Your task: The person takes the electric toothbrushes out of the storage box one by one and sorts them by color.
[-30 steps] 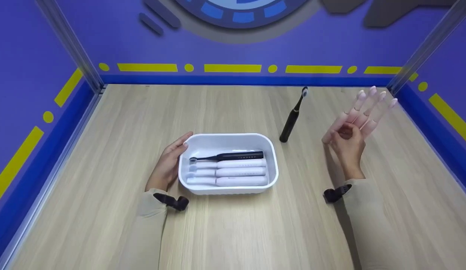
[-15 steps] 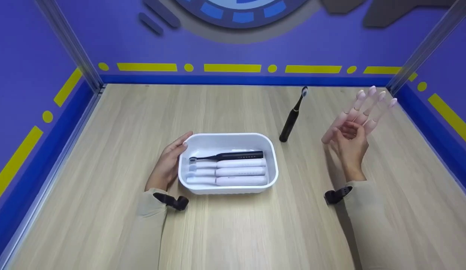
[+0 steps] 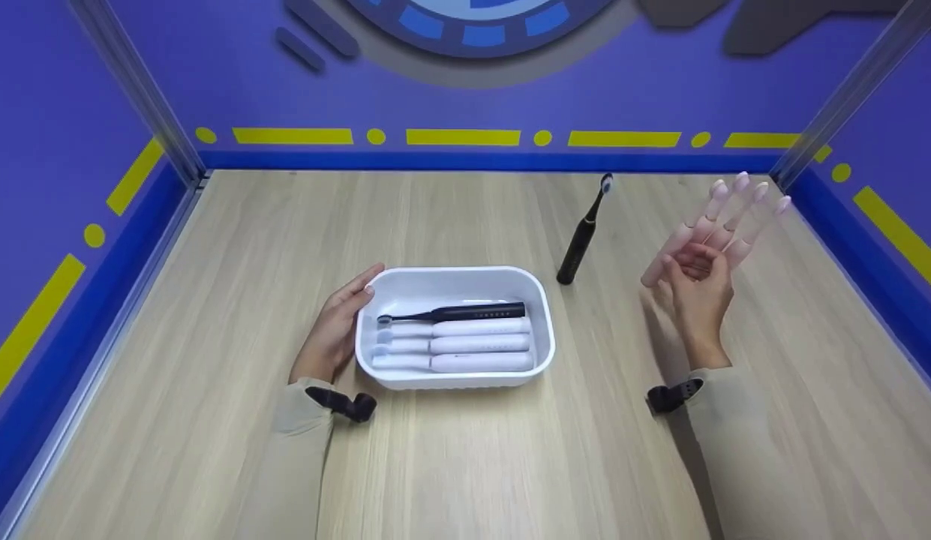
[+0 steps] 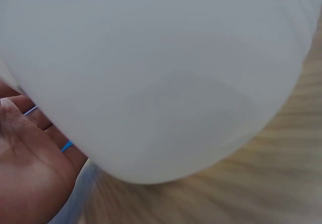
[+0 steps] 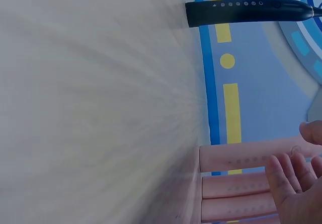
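On wooden tabletop, left hand, fingers extended, touches white tub; before right hand, digits apart, upright pink electric toothbrushes need gentle touch.

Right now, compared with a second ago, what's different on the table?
The right hand shifted slightly to its right at the pink toothbrushes, changing pose a little. The pink toothbrushes, standing black toothbrush, white box and left hand against it stayed put.
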Motion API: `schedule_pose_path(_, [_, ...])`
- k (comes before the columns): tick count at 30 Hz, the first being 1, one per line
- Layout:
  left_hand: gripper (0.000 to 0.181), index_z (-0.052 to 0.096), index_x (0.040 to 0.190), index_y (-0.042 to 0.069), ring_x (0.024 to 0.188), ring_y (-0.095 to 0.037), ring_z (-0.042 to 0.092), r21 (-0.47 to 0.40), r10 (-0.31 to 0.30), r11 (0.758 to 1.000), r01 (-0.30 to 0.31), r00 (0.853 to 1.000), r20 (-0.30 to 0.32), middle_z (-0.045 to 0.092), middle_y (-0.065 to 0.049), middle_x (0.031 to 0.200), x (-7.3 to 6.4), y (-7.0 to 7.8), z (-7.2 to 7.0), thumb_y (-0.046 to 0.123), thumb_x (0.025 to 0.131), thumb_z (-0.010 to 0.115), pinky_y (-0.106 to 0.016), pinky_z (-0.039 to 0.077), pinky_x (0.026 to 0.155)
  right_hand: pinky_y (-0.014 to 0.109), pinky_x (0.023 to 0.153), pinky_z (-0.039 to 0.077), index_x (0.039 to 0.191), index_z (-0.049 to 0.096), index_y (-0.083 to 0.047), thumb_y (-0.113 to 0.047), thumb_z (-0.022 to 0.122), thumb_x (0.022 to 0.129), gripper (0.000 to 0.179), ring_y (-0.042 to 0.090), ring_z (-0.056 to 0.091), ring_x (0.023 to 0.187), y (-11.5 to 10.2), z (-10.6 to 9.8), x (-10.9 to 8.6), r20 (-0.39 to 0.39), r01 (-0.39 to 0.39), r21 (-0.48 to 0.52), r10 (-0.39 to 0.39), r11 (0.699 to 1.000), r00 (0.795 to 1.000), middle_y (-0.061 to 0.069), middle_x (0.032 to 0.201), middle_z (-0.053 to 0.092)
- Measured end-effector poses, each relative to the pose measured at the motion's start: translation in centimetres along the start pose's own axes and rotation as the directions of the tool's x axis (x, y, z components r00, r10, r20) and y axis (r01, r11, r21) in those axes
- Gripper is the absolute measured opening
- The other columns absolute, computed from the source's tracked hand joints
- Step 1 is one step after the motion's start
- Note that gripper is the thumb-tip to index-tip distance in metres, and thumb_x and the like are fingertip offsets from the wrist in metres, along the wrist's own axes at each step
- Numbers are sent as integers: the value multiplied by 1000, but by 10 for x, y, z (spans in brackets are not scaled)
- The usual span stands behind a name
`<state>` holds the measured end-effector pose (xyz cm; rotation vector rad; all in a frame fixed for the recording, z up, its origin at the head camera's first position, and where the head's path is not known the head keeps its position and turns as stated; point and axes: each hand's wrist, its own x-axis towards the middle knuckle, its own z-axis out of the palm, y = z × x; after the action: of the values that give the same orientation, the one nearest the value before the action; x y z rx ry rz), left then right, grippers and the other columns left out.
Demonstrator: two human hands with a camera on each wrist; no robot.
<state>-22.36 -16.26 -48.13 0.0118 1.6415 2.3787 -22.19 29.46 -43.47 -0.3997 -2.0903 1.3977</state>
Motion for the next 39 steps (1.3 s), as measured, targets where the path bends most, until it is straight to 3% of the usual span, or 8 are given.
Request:
schedule_pose_path(5, [47,33,149,6,142,-20,32,-2,-1,1000,1,1000,-2,29,-7,157,0,0,0,8,102,39,-30,30,117,10,78,48,117,55,0,-12,72,85,38,0,58,86,17,5,7,-8,2,61,-2,998,1000,-4,96,61])
schedule_pose_path(11, [47,32,149,5,141,-22,33,-25,-11,1000,11,1000,-8,31,-9,156,0,1,1,7,102,37,-30,30,117,10,77,49,119,54,6,-5,70,85,39,2,59,85,11,8,3,7,1,131,-2,991,1000,5,100,62])
schedule_pose_path(18, [47,33,149,4,142,-21,32,-24,-5,1000,5,1000,-12,29,-8,157,0,0,0,7,102,37,-29,29,118,9,77,48,119,51,9,-3,69,86,40,3,58,86,-11,10,-12,96,15,170,-32,985,995,11,103,61])
schedule_pose_path(21, [47,32,149,4,143,-21,31,-22,-2,1000,2,1000,-11,28,-9,158,-1,0,0,7,102,38,-30,28,118,9,73,51,116,53,8,1,68,84,36,6,58,84,-20,11,-17,131,-19,223,-11,975,991,8,98,61])
schedule_pose_path(25, [47,33,149,4,143,-21,30,-20,-2,1000,2,1000,-10,29,-9,157,-1,1,0,8,102,38,-30,27,118,14,70,56,112,55,0,2,68,84,31,9,60,82,-21,15,-17,191,-131,314,73,940,979,2,93,61])
schedule_pose_path(27, [47,33,149,5,143,-20,31,-15,-5,1000,5,1000,-14,30,-8,157,-1,1,0,8,102,39,-30,28,118,17,71,58,111,55,-4,2,68,84,31,9,61,82,-20,17,-16,229,-183,353,105,918,968,1,92,61])
schedule_pose_path(32, [46,35,148,7,144,-19,30,-4,-17,1000,17,999,-27,30,-6,157,0,0,0,9,102,39,-29,29,118,21,75,59,111,55,-3,-1,69,85,29,8,63,82,-23,21,-20,340,-234,361,106,903,934,-1,91,62])
schedule_pose_path(39, [47,32,149,5,144,-22,30,-4,-7,1000,7,1000,1,28,-8,158,0,0,-1,8,102,38,-32,28,118,24,80,58,110,57,-8,-9,72,85,28,8,65,85,-32,23,-24,572,-234,258,47,937,819,-1,93,62])
